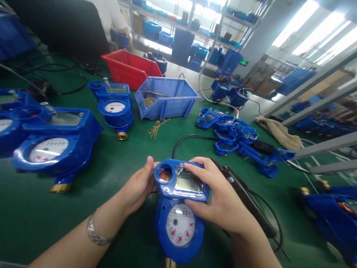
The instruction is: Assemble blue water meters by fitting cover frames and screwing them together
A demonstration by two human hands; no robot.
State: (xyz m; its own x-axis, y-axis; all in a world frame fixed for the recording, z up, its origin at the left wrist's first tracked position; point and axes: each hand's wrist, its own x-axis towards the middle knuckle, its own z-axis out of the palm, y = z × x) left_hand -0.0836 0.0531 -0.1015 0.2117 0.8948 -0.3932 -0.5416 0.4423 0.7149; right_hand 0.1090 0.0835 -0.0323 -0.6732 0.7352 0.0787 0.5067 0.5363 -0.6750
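A blue water meter (161, 219) with a white dial, a small display window and a brass fitting is in front of me at the bottom centre. My right hand (220, 190) grips its upper right side, thumb below the display and fingers over the top edge. On the opposite side, my left hand (141, 188) rests against the upper left edge, thumb raised and the other fingers partly hidden behind the meter. A round opening beside the display shows something red and yellow inside. Right of the meter lies a black power tool (248, 201) with a cable, partly behind my right hand.
Assembled blue meters (58, 149) stand on the left, another (115, 108) farther back. A blue bin (170, 98) holds screws, with loose screws (157, 128) before it. Behind is a red bin (131, 69). Blue cover frames (231, 132) are piled at the right. A person (119, 18) stands across the table.
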